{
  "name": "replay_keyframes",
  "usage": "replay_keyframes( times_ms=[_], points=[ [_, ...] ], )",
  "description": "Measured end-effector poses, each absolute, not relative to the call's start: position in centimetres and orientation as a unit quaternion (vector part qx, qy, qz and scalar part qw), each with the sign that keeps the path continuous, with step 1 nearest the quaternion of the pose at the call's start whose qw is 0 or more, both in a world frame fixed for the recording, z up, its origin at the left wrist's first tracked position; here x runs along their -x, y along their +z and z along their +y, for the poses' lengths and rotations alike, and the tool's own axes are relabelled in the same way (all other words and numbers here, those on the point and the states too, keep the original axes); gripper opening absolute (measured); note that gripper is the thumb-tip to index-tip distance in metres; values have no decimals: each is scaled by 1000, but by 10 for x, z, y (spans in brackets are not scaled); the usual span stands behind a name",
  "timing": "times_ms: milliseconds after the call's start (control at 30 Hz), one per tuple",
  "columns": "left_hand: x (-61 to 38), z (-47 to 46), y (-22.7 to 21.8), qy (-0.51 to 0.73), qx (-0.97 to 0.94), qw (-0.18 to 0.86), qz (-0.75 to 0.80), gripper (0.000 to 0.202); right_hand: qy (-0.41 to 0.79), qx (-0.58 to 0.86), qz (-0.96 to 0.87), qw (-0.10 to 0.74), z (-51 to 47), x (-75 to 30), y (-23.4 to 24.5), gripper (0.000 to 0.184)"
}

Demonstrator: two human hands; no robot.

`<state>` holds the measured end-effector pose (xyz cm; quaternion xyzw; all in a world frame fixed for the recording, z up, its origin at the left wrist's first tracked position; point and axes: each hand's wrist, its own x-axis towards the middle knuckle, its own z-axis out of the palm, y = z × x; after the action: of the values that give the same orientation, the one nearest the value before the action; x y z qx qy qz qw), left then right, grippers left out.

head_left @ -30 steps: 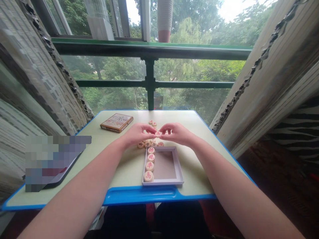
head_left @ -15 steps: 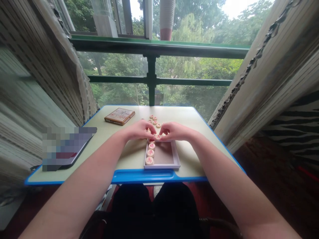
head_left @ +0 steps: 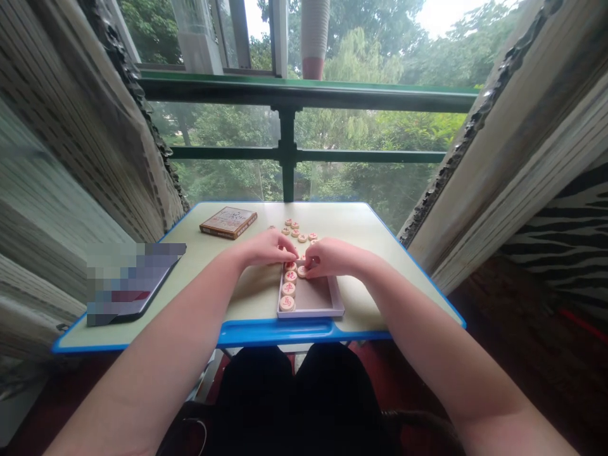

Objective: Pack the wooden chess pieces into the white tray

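A shallow grey box tray (head_left: 332, 309) lies near the table's front edge. A column of round wooden chess pieces (head_left: 287, 289) with red characters fills its left side. My right hand (head_left: 327, 258) pinches one more piece (head_left: 302, 271) at the tray's far end, second column. My left hand (head_left: 266, 247) hovers beside it over the tray's far left corner, fingers curled and touching a piece there. Several loose pieces (head_left: 299, 232) lie just beyond the hands.
The cream table (head_left: 370, 234) has a blue rim and a blue groove at the front. The box lid (head_left: 228, 221) lies at the far left. A dark flat device (head_left: 133, 285) rests at the left edge. Curtains flank both sides; a green railing and window stand behind.
Both hands have come nearer, from the loose pieces to the tray's far end, bringing one piece into the tray. The view has shifted slightly.
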<state>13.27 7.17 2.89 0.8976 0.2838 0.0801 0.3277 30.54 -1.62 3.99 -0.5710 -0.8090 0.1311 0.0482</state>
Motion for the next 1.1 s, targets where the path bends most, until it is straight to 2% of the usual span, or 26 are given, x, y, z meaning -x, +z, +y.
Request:
replay_keyframes(
  times_ms=[300, 700, 1100],
  points=[
    [-132, 73, 27, 78, -900, 325, 281, 26, 57, 587, -806, 37, -19, -298, 38, 15],
    [-132, 71, 30, 77, -897, 332, 282, 27, 67, 596, -800, 25, -19, -298, 39, 14],
    [-132, 70, 32, 73, -894, 336, 286, 27, 75, 599, -797, 22, -20, -298, 44, 21]
  ],
)
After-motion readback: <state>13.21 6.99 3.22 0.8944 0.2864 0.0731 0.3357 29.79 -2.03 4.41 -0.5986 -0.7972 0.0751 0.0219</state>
